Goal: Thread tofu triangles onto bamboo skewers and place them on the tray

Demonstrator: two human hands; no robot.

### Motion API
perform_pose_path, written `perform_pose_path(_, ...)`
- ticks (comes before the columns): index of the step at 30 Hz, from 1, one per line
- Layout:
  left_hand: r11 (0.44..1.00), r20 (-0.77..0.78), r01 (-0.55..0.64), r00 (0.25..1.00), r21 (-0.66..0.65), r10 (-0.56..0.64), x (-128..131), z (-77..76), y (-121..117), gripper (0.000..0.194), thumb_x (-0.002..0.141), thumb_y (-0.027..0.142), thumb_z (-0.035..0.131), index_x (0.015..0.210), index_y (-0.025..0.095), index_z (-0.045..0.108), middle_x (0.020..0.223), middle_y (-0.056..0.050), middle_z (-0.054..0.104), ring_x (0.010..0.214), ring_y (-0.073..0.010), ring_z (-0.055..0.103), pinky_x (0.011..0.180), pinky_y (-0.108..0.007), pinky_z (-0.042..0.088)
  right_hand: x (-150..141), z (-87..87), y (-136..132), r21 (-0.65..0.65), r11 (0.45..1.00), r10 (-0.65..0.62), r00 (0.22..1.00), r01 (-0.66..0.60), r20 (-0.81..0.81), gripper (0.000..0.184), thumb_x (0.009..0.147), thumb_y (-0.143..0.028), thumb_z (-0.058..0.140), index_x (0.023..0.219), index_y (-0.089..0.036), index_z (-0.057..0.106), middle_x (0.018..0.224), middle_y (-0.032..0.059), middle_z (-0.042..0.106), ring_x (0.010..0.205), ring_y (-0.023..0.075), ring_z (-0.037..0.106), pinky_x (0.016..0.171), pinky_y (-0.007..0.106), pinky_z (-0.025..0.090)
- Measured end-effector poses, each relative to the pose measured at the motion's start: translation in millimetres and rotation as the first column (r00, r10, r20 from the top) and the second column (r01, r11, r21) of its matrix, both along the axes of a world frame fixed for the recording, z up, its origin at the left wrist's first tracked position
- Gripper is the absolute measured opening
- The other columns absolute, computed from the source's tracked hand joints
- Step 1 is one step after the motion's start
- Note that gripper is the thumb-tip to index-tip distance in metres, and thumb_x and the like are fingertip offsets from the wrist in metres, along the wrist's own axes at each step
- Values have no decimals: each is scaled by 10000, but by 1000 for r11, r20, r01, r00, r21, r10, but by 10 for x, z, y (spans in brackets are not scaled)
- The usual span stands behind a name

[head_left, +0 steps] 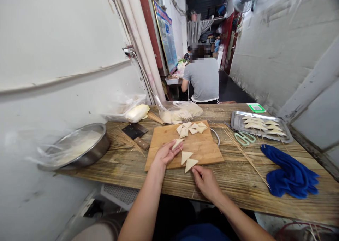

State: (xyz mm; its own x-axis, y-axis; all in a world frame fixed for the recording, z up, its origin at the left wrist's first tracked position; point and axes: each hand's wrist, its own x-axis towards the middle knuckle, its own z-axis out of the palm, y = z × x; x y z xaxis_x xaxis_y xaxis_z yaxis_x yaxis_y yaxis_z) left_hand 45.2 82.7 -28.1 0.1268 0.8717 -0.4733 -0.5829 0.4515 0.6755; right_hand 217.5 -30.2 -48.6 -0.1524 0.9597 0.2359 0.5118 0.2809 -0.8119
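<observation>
My left hand [165, 153] is over the left part of the wooden cutting board [209, 149], fingers closed on a pale, flat triangle piece [177, 144] that looks like tofu. My right hand [207, 181], near the board's front edge, pinches a thin skewer at its lower end. Two more pale triangles [186, 158] are threaded on that skewer, between my hands. Its tip end [180, 148] points at the piece in my left hand; whether it enters the piece I cannot make out. Several loose triangles [183, 131] lie in a cluster at the board's back.
A metal tray [234, 122] of skewered triangles stands right, near scissors [245, 138], loose skewers [246, 158] and a blue cloth [287, 172]. Left are a cleaver [135, 130], a skewer bundle [124, 138] and a metal bowl [102, 142]. Plastic bags [182, 112] lie behind; a person [202, 78] sits beyond.
</observation>
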Motion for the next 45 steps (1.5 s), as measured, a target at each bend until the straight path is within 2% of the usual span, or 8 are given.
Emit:
perform_pose_path(10,999,13,-32,999,18,31,29,61,-27,75,781,65,543,843,37,574,946,-208,641,885,-253,640,756,-371,547,-16,-3,7,-29,999,19,1000,-19,-17,323,872,-279,365,702,-185,622,587,11,601,548,150,546,535,211,325)
perform_pose_path(16,1000,2,-12,1000,6,12,45,94,-43,107,783,78,544,881,48,576,915,-186,656,834,-227,653,728,-353,557,-17,-1,14,-38,999,11,999,-13,-47,319,866,-289,376,705,-189,632,574,10,608,524,151,536,512,212,308)
perform_pose_path(23,999,-46,-5,999,37,7,71,118,-58,59,776,67,543,824,60,577,876,-167,663,820,-227,656,749,-366,547,-31,28,6,-27,1000,-5,1000,4,-26,314,863,-271,376,702,-180,630,584,14,612,532,148,536,518,207,312)
perform_pose_path(28,999,-76,21,997,23,-20,82,119,-71,61,769,72,555,828,73,572,884,-163,664,789,-207,661,699,-319,554,-56,7,13,-29,1000,-12,1000,11,-23,309,862,-252,367,685,-174,607,556,7,583,510,135,516,504,204,293)
perform_pose_path(33,998,-83,27,996,49,-23,97,110,-97,56,756,87,578,811,83,585,872,-139,670,768,-199,663,701,-320,552,-66,-17,10,-32,999,-24,1000,24,-14,301,858,-248,366,692,-170,605,560,8,581,514,134,515,505,206,291)
perform_pose_path(45,998,-96,46,995,50,-41,171,129,-149,75,788,62,512,787,69,587,788,-110,671,691,-179,662,625,-305,556,-79,-41,10,-30,999,-35,999,35,9,332,868,-270,343,748,-156,631,579,13,594,514,128,512,514,196,317)
